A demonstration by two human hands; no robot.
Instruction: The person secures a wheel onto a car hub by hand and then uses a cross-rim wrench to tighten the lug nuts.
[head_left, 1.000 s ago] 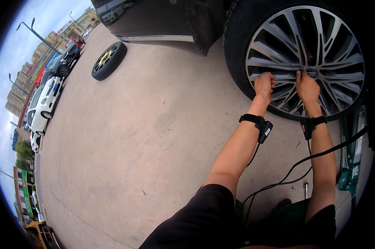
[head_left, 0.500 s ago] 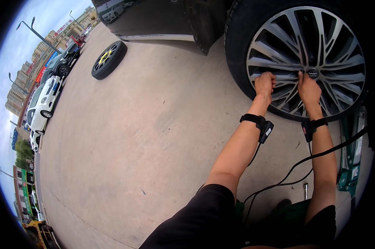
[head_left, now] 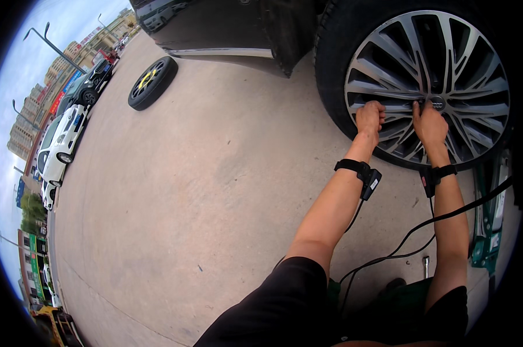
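A wheel with a many-spoked silver and dark rim (head_left: 466, 62) is at the dark car's wheel well. My left hand (head_left: 369, 120) is closed at the rim's lower left, fingers curled at a spoke; what they hold is hidden. My right hand (head_left: 431, 125) is beside the centre cap (head_left: 437, 103), thumb up along a spoke, other fingertips hidden. Black straps with small devices and cables (head_left: 369, 180) are on both wrists. A metal wrench (head_left: 426, 266) lies on the ground between my forearms.
The dark car body (head_left: 215, 32) overhangs the top. A loose wheel with yellow centre (head_left: 152, 83) lies on the concrete (head_left: 209, 168). Green jack equipment (head_left: 486, 243) stands at right, crossed by a black hose. Parked cars (head_left: 61, 144), lamp posts and buildings line the left.
My right hand's thumb shifts slightly left along the spoke since half a second ago. My left hand stays at the rim with little visible movement.
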